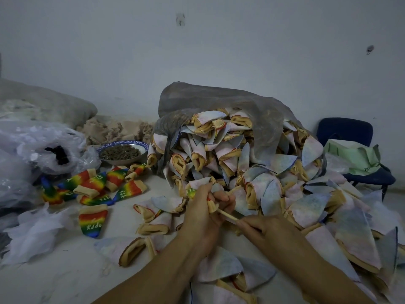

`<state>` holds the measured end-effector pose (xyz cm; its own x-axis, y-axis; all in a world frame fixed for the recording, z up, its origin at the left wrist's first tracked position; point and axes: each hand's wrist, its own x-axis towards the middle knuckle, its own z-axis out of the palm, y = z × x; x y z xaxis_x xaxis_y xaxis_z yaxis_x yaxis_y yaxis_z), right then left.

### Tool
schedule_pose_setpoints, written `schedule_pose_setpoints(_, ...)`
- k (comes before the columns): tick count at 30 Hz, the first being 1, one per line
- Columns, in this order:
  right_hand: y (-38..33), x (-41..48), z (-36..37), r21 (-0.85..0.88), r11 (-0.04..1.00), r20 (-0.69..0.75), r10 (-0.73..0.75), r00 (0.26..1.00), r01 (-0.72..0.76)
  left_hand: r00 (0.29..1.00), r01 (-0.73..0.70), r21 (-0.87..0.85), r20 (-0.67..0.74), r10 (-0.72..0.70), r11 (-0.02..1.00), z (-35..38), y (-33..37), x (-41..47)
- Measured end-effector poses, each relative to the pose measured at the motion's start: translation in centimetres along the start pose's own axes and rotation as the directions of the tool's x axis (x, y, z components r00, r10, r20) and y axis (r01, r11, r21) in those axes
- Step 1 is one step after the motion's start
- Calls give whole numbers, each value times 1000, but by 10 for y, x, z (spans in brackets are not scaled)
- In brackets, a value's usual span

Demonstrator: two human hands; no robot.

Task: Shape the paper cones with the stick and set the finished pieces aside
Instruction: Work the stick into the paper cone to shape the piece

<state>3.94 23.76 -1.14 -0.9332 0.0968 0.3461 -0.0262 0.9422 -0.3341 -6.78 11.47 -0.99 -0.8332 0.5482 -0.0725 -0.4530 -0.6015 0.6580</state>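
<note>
Gripping a pale paper cone (200,182), left hand (206,208) curls tight round it, right hand (264,230) pinches the stick (228,215) poked inside (rainbow cones (96,185) piled off left).

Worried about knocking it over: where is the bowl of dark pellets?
In the head view the bowl sits left of centre, beside the grey bag of cones and just behind the rainbow pieces.

A blue-rimmed bowl (122,161) of dark pellets sits left of centre. Crumpled clear plastic bags (39,139) fill the left edge, and a dark blue chair (345,130) stands at right.
</note>
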Motion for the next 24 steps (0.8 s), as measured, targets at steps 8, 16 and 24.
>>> schedule_pose_setpoints(8,-1,5,8,232,973,-114,29,993,-2,998,-66,27,7,66,997,3,-7,6)
schedule_pose_setpoints(16,0,1,13,307,951,-100,76,992,-41,993,-114,109,46,109,988,5,-8,3)
schedule_pose_setpoints(24,12,0,2,83,991,-103,110,989,-102,993,-95,79,82,89,992,-4,0,5)
